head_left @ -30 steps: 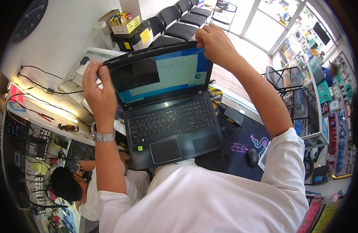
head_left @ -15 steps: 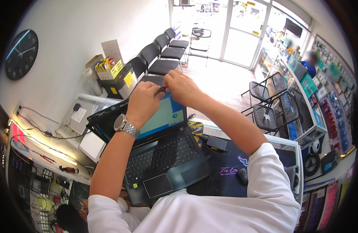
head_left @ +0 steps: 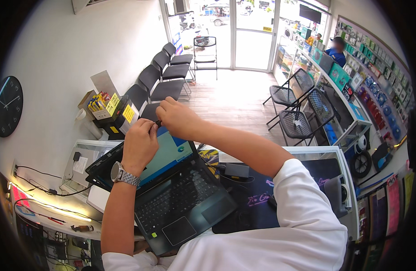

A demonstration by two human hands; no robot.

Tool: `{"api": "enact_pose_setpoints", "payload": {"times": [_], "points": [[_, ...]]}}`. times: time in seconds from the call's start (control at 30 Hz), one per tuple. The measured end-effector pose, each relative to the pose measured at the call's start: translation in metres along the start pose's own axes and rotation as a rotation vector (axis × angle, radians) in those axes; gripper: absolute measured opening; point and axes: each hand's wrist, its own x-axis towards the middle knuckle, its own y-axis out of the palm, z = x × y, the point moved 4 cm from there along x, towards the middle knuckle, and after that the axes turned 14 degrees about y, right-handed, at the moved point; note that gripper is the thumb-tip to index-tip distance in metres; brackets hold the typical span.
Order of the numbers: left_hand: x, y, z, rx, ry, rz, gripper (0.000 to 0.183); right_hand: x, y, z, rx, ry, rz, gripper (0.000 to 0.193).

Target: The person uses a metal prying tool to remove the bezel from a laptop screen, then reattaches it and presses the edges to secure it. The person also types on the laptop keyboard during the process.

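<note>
An open black laptop (head_left: pixel 181 198) stands in front of me, turned at an angle, its screen (head_left: pixel 167 156) lit blue and pale green. Both hands meet at the top edge of the screen. My left hand (head_left: pixel 142 143), with a metal watch (head_left: pixel 119 173) on its wrist, is closed on the black screen bezel (head_left: pixel 159 123). Just beyond it, my right hand (head_left: pixel 178 118) pinches the same dark edge. At the left, black frame parts look spread apart beside the display. My fingers hide part of the top edge.
On the dark desk mat (head_left: pixel 262 217) lies a black power adapter (head_left: pixel 236 170) with its cable. A box of packets (head_left: pixel 102 105) stands beyond the laptop. Pliers (head_left: pixel 52 220) and a small brown bottle (head_left: pixel 83 228) lie at left. Chairs (head_left: pixel 160 83) line the wall; another person (head_left: pixel 337 53) is far right.
My view has shifted, so the room and laptop sit differently in the picture. Both hands stay closed at the screen's top edge.
</note>
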Motion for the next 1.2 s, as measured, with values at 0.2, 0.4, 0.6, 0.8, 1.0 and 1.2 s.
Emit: {"api": "enact_pose_setpoints", "payload": {"times": [0.2,0.4,0.6,0.8,1.0,1.2], "points": [[-0.003,-0.003,-0.005,-0.035,0.007,-0.007,0.019,-0.002,0.006,-0.001,-0.031,-0.04,-0.015,0.021],[-0.008,-0.005,-0.002,-0.028,0.014,-0.014,0.018,-0.002,0.008,0.001,-0.08,-0.071,-0.006,0.018],[-0.008,-0.003,0.0,-0.029,-0.014,0.004,0.018,0.0,0.006,0.0,-0.085,-0.087,0.048,0.021],[-0.007,-0.001,0.002,-0.018,0.022,-0.036,0.015,0.0,0.003,0.002,-0.109,-0.08,0.101,0.025],[-0.009,0.0,0.002,-0.02,0.014,-0.064,0.015,0.005,-0.009,-0.009,0.07,-0.018,0.159,0.023],[-0.007,0.003,0.001,-0.009,0.0,-0.081,0.015,-0.01,-0.014,-0.033,0.011,0.006,0.055,0.022]]}}
